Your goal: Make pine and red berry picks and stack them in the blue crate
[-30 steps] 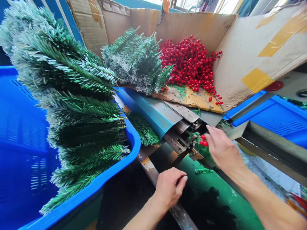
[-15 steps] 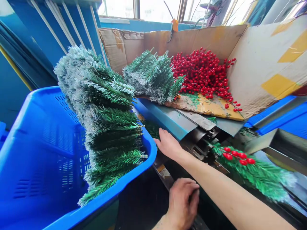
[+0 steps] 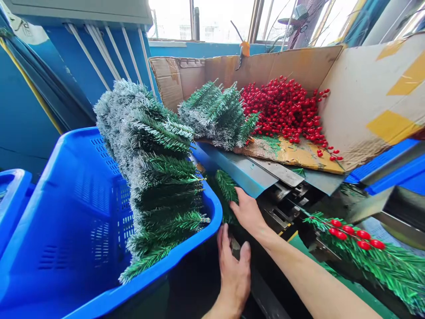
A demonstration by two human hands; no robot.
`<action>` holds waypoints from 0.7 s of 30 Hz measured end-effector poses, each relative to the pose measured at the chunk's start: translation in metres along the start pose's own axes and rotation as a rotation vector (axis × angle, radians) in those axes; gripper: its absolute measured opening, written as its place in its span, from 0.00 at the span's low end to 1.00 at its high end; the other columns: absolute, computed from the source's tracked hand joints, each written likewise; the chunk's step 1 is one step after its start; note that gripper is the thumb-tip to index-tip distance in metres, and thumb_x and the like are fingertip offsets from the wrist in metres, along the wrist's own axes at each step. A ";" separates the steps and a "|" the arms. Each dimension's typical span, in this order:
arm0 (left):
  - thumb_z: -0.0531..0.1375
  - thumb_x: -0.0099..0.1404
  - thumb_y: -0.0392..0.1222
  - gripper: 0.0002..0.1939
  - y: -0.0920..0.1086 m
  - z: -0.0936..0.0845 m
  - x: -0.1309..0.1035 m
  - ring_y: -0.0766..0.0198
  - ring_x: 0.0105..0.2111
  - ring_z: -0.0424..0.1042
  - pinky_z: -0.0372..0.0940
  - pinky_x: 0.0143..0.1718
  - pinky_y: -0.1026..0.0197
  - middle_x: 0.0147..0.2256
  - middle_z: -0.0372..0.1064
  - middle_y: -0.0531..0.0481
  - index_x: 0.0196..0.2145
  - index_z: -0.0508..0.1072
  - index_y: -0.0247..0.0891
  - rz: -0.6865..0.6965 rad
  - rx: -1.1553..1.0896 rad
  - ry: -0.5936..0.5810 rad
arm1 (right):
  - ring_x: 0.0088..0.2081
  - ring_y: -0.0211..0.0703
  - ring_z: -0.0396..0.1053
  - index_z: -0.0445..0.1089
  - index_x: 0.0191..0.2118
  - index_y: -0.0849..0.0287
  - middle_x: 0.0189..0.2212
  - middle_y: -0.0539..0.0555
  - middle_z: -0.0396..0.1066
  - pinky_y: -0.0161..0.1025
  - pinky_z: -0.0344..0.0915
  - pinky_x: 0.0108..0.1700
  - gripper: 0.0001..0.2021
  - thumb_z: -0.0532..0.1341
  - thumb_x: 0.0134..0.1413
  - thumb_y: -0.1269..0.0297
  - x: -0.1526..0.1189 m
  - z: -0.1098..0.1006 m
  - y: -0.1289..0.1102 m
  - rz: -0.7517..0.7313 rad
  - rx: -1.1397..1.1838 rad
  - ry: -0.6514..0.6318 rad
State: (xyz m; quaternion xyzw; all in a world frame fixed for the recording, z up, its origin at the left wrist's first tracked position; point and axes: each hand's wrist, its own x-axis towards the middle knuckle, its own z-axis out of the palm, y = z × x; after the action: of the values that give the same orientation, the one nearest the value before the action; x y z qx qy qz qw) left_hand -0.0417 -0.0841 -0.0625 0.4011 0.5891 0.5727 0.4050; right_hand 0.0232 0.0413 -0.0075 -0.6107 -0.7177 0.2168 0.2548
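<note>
My right hand (image 3: 248, 212) reaches past the rim of the blue basket, its fingers closed on a green artificial pine branch (image 3: 226, 185). Part of that branch is hidden behind the basket and the hand. Just below, my left hand (image 3: 233, 266) is raised with thumb and fingers apart, close to the basket's corner and holding nothing. Frosted pine branches (image 3: 146, 177) are stacked in the blue basket (image 3: 133, 290) at the left. To the right of my right arm, a pine branch with red berries (image 3: 365, 252) lies at the metal machine (image 3: 282, 195).
A cut-open cardboard box (image 3: 358, 102) behind the machine holds red berry sprigs (image 3: 285, 108) and another bundle of frosted pine (image 3: 219, 115). An orange-handled tool (image 3: 245, 48) hangs on its back edge. At right stands a metal chute (image 3: 395, 212).
My right hand has come back a little with a pine branch now showing in its fingers. My left hand has risen toward the basket corner and its curled fingers have spread.
</note>
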 end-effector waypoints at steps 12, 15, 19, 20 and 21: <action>0.63 0.60 0.52 0.28 0.048 0.039 0.048 0.54 0.49 0.71 0.61 0.56 0.52 0.49 0.72 0.41 0.54 0.68 0.37 -0.275 -0.697 -0.169 | 0.51 0.49 0.66 0.66 0.54 0.59 0.49 0.57 0.70 0.45 0.62 0.55 0.21 0.51 0.58 0.59 -0.054 -0.018 0.035 0.045 0.641 -0.076; 0.64 0.59 0.48 0.25 0.049 0.043 0.035 0.55 0.49 0.71 0.62 0.54 0.54 0.48 0.73 0.42 0.52 0.70 0.35 -0.256 -0.673 -0.108 | 0.53 0.50 0.64 0.65 0.55 0.59 0.51 0.58 0.68 0.49 0.59 0.58 0.22 0.50 0.57 0.60 -0.065 -0.023 0.038 0.008 0.548 -0.038; 0.64 0.58 0.44 0.23 0.047 0.039 0.026 0.55 0.45 0.73 0.64 0.52 0.53 0.45 0.75 0.42 0.51 0.70 0.36 -0.277 -0.714 -0.114 | 0.57 0.49 0.60 0.64 0.57 0.56 0.55 0.56 0.64 0.48 0.55 0.61 0.22 0.54 0.56 0.62 -0.075 -0.045 0.039 -0.066 0.557 -0.047; 0.64 0.58 0.44 0.23 0.047 0.038 0.024 0.55 0.44 0.73 0.64 0.51 0.52 0.45 0.75 0.42 0.51 0.70 0.36 -0.285 -0.714 -0.140 | 0.56 0.49 0.61 0.64 0.57 0.55 0.54 0.55 0.65 0.47 0.57 0.60 0.22 0.56 0.57 0.61 -0.076 -0.051 0.039 -0.039 0.622 -0.076; 0.65 0.58 0.44 0.23 0.047 0.037 0.023 0.55 0.44 0.73 0.64 0.50 0.52 0.45 0.75 0.42 0.51 0.71 0.36 -0.281 -0.702 -0.174 | 0.55 0.49 0.62 0.65 0.56 0.55 0.53 0.55 0.66 0.47 0.59 0.59 0.21 0.57 0.58 0.59 -0.076 -0.056 0.040 0.008 0.698 -0.095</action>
State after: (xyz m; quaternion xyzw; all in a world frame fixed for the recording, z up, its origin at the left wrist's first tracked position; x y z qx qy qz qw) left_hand -0.0146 -0.0485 -0.0166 0.2006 0.3698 0.6422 0.6408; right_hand 0.0987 -0.0277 0.0038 -0.4790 -0.6090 0.4781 0.4137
